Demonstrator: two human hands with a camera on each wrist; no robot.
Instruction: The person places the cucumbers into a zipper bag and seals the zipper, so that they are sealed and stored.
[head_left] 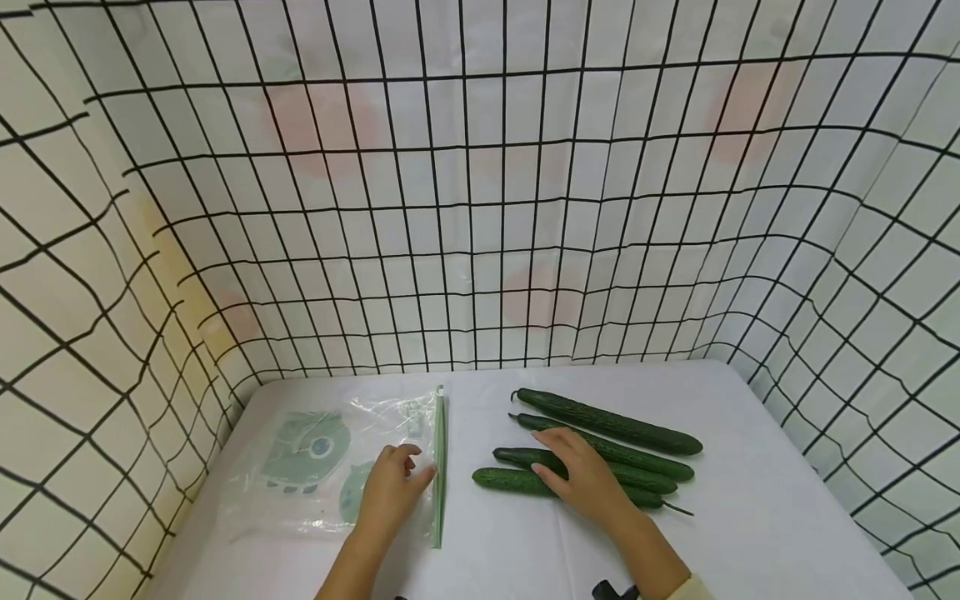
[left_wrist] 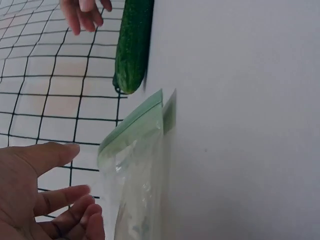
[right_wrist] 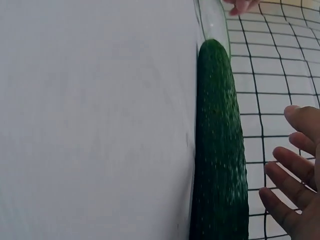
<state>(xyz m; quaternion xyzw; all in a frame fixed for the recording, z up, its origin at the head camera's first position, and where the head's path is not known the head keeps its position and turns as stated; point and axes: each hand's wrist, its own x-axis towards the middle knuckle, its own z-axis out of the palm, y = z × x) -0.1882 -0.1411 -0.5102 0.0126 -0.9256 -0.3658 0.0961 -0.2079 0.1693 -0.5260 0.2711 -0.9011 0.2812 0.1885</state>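
A clear zip bag (head_left: 307, 450) with pale green printed shapes lies flat on the left side of the white table. Its green zip strip (head_left: 439, 517) runs along the bag's right edge. My left hand (head_left: 390, 492) is over the bag beside that strip, fingers loosely bent and holding nothing. To the right, several long dark green cucumbers lie side by side, the nearest cucumber (head_left: 510, 480) being closest to me. Above them is my right hand (head_left: 588, 483), fingers apart and nothing gripped. In the right wrist view, a gap shows between that hand and the near cucumber (right_wrist: 217, 140).
A white cloth covers the table (head_left: 765, 517). Black wire grid panels (head_left: 480, 250) stand behind it and on both sides, with pale sheeting beyond. A small black object (head_left: 611, 590) shows at the bottom edge beside my right forearm.
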